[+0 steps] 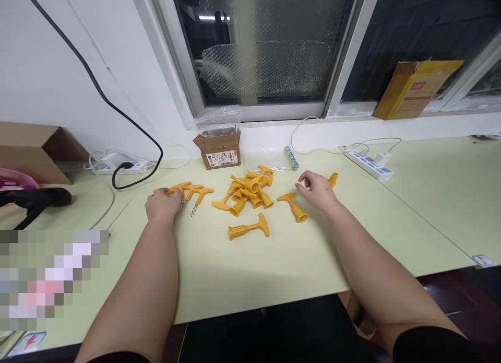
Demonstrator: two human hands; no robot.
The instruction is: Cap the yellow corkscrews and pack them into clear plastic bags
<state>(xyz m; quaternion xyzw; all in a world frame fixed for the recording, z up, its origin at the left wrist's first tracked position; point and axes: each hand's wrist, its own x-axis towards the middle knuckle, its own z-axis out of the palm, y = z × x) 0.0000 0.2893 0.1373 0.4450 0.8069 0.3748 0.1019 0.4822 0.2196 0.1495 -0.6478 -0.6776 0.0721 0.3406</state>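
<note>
My left hand [162, 205] is at the left end of a row of yellow corkscrews, its fingers curled over a corkscrew handle and partly hidden. In that row, a corkscrew [201, 196] shows its bare metal spiral. My right hand [316, 189] hovers above the table with thumb and fingers bent but apart, nothing visible between them. Just behind it lies a yellow plastic sleeve [333, 179], partly covered by the hand. A sleeved corkscrew [293, 207] rests to its left. Between my hands is a pile of yellow sleeved corkscrews [250, 190], with a single sleeved corkscrew [250, 227] in front.
Behind the pile stand a small open carton [221, 151] and a clear plastic bag [270, 161]. Power strips lie at the back left [121, 167] and back right [368, 162]. A black cable [97, 86] hangs on the left, near a cardboard box [35, 149]. A yellow box [418, 90] leans against the window.
</note>
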